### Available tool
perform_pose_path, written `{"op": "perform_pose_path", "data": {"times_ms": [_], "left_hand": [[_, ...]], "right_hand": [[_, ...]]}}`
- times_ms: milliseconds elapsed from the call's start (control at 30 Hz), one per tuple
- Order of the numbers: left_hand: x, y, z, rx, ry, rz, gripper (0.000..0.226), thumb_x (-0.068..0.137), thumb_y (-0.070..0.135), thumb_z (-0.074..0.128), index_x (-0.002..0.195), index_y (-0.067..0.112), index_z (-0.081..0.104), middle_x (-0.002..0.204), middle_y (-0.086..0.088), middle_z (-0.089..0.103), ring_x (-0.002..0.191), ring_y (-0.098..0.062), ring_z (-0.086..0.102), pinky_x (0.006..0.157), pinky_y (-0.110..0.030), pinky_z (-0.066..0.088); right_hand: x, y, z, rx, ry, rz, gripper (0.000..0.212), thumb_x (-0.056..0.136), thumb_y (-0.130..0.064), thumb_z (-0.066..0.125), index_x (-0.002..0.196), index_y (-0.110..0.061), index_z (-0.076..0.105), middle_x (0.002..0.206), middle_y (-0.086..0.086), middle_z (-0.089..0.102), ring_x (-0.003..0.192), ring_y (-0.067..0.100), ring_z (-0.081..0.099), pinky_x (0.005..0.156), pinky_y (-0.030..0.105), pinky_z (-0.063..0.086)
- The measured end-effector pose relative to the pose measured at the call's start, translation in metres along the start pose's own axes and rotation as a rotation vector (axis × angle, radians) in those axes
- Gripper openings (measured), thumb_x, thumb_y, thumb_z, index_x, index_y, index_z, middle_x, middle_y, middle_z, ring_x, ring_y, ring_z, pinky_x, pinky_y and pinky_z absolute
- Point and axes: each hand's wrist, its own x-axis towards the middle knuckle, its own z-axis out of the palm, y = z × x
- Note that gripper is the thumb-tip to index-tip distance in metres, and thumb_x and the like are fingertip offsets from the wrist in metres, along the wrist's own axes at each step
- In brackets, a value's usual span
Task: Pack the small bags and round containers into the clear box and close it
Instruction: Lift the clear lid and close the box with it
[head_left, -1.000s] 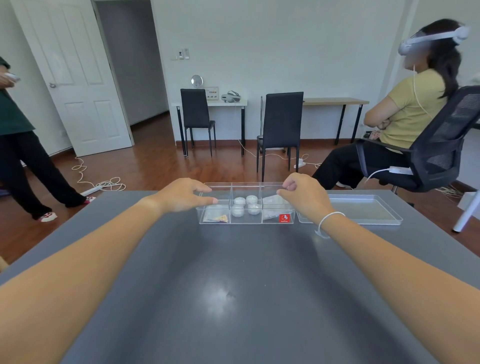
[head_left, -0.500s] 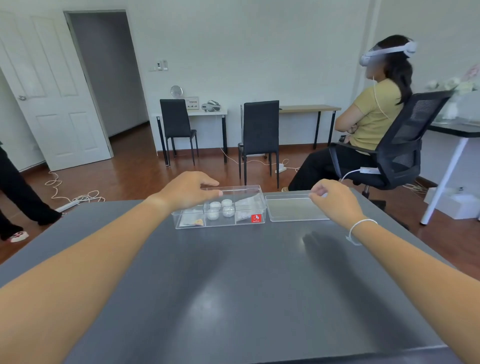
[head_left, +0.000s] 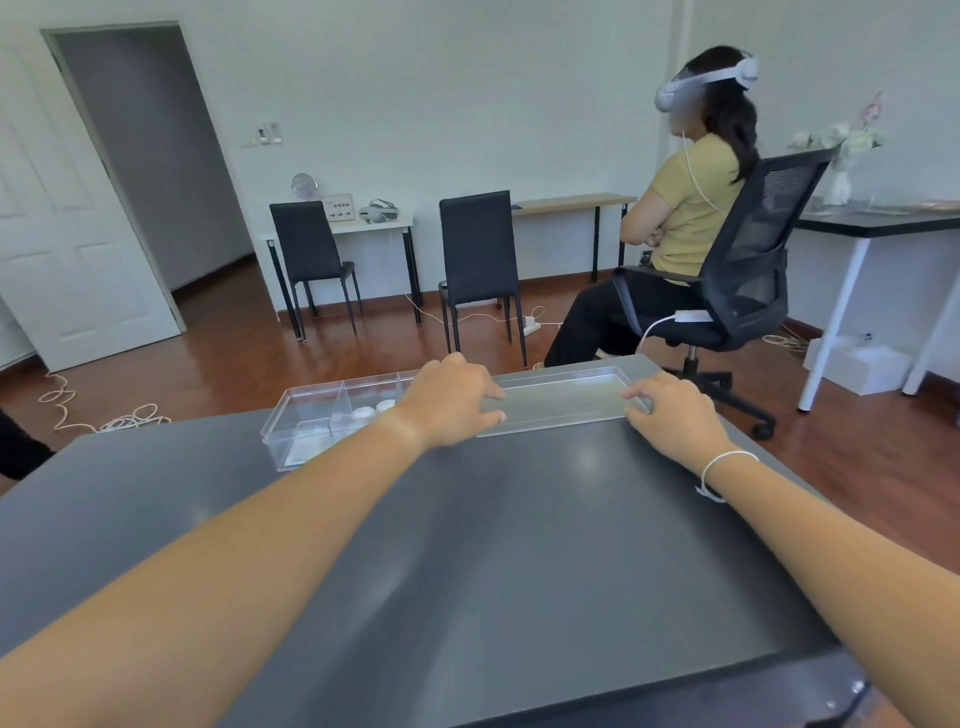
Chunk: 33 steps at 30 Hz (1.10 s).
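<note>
The clear box (head_left: 298, 415) with dividers stands at the table's far edge, left of centre. White round containers (head_left: 371, 410) sit in its middle compartment, and a small bag (head_left: 306, 447) shows in the left one. The right compartment is hidden behind my left hand (head_left: 452, 400). The clear lid (head_left: 561, 402) lies flat on the table just right of the box. My left hand's fingers rest on the lid's left end, and my right hand (head_left: 667, 410) touches its right end. Whether either hand grips the lid is unclear.
The dark grey table (head_left: 519, 545) ends just behind the box and lid. A person wearing a headset sits in a black office chair (head_left: 748, 270) beyond the table's right corner. Two black chairs (head_left: 478, 254) and desks stand by the far wall.
My left hand left the box's left side and moved right to the lid's left end. My right hand moved right to the lid's far end. The view swung right.
</note>
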Motion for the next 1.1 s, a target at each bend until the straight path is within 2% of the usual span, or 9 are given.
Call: {"op": "perform_pose_path", "data": {"times_ms": [167, 333, 467, 600, 667, 767, 867, 967, 1100], "left_hand": [[0.005, 0.003, 0.016, 0.180, -0.049, 0.029, 0.038, 0.088, 0.039, 0.048, 0.122, 0.023, 0.058, 0.119, -0.003, 0.063, 0.113, -0.024, 0.042, 0.092, -0.036, 0.028], [0.005, 0.006, 0.030, 0.189, -0.076, 0.014, 0.033, 0.089, 0.036, 0.047, 0.114, 0.024, 0.064, 0.114, -0.003, 0.066, 0.111, -0.025, 0.043, 0.102, -0.040, 0.021], [0.005, 0.007, 0.032, 0.129, 0.009, -0.012, 0.027, 0.089, 0.027, 0.047, 0.108, 0.025, 0.066, 0.107, 0.000, 0.068, 0.104, -0.023, 0.045, 0.096, -0.037, 0.022], [0.005, 0.005, 0.022, 0.060, 0.098, -0.020, 0.025, 0.087, 0.022, 0.048, 0.105, 0.025, 0.065, 0.100, 0.003, 0.070, 0.101, -0.021, 0.045, 0.087, -0.033, 0.022], [0.005, 0.002, 0.014, 0.026, 0.133, -0.030, 0.025, 0.086, 0.021, 0.048, 0.103, 0.026, 0.065, 0.098, 0.005, 0.070, 0.100, -0.021, 0.047, 0.087, -0.032, 0.024], [0.000, -0.004, 0.001, -0.013, 0.205, -0.047, 0.023, 0.085, 0.020, 0.049, 0.100, 0.026, 0.065, 0.096, 0.006, 0.068, 0.099, -0.022, 0.049, 0.086, -0.032, 0.026], [-0.007, -0.014, -0.012, -0.057, 0.281, -0.056, 0.021, 0.086, 0.020, 0.050, 0.100, 0.024, 0.065, 0.097, 0.002, 0.066, 0.097, -0.022, 0.052, 0.087, -0.033, 0.032], [-0.017, -0.028, -0.027, -0.096, 0.333, -0.074, 0.022, 0.086, 0.019, 0.051, 0.104, 0.019, 0.065, 0.100, -0.002, 0.065, 0.096, -0.022, 0.053, 0.084, -0.031, 0.037], [-0.036, -0.052, -0.045, -0.143, 0.422, -0.100, 0.024, 0.088, 0.018, 0.053, 0.109, 0.016, 0.064, 0.104, -0.005, 0.062, 0.098, -0.024, 0.052, 0.084, -0.029, 0.040]], "right_hand": [[0.001, 0.004, 0.003, -0.004, 0.009, -0.020, 0.019, 0.089, -0.020, 0.052, 0.098, -0.018, 0.068, 0.114, 0.008, 0.061, 0.101, 0.028, 0.058, 0.086, 0.036, 0.046], [0.006, 0.006, 0.006, 0.073, -0.040, 0.009, 0.015, 0.090, -0.015, 0.052, 0.092, -0.013, 0.067, 0.114, 0.010, 0.059, 0.102, 0.027, 0.055, 0.089, 0.035, 0.044], [0.008, 0.004, 0.001, 0.216, -0.008, 0.073, 0.017, 0.090, -0.008, 0.048, 0.092, -0.008, 0.065, 0.114, 0.013, 0.057, 0.096, 0.024, 0.053, 0.087, 0.030, 0.040], [0.012, -0.005, -0.011, 0.258, 0.017, 0.104, 0.020, 0.091, -0.002, 0.046, 0.100, -0.003, 0.064, 0.122, 0.017, 0.054, 0.105, 0.033, 0.055, 0.091, 0.034, 0.042], [0.013, -0.009, -0.016, 0.298, 0.049, 0.125, 0.018, 0.091, -0.002, 0.046, 0.098, -0.003, 0.063, 0.122, 0.016, 0.054, 0.100, 0.029, 0.055, 0.085, 0.030, 0.041], [0.012, -0.019, -0.022, 0.391, 0.134, 0.075, 0.016, 0.092, -0.006, 0.047, 0.093, -0.004, 0.062, 0.119, 0.011, 0.056, 0.094, 0.020, 0.050, 0.080, 0.026, 0.036], [0.015, -0.033, -0.029, 0.433, 0.178, 0.019, 0.013, 0.091, -0.008, 0.049, 0.091, -0.007, 0.062, 0.117, 0.010, 0.058, 0.101, 0.023, 0.053, 0.083, 0.028, 0.037], [0.018, -0.051, -0.034, 0.473, 0.206, -0.028, 0.011, 0.091, -0.012, 0.051, 0.090, -0.011, 0.062, 0.115, 0.008, 0.059, 0.097, 0.019, 0.052, 0.081, 0.028, 0.038], [0.022, -0.079, -0.037, 0.567, 0.196, -0.100, 0.011, 0.091, -0.012, 0.052, 0.091, -0.012, 0.063, 0.108, 0.002, 0.059, 0.097, 0.018, 0.054, 0.088, 0.035, 0.049]]}}
